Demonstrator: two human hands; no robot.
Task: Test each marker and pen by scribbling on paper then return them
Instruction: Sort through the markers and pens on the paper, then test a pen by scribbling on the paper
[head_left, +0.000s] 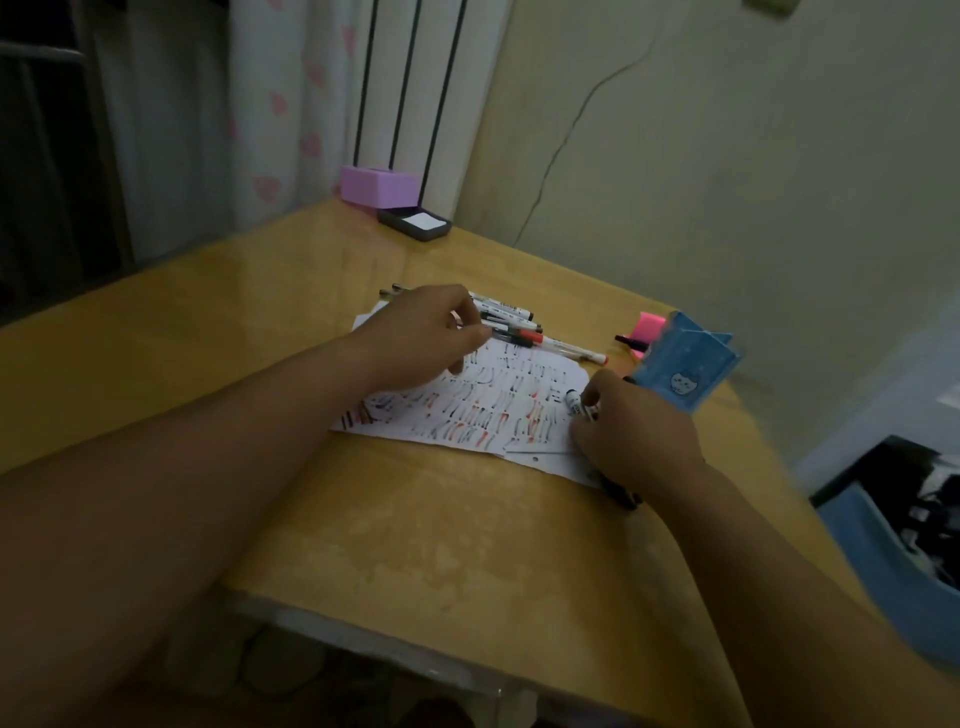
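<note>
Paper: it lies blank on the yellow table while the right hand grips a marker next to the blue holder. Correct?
Not blank: the head view shows the paper covered in red and black scribbles. It does lie on the yellow table, and the right hand grips a marker next to the blue holder.
</note>
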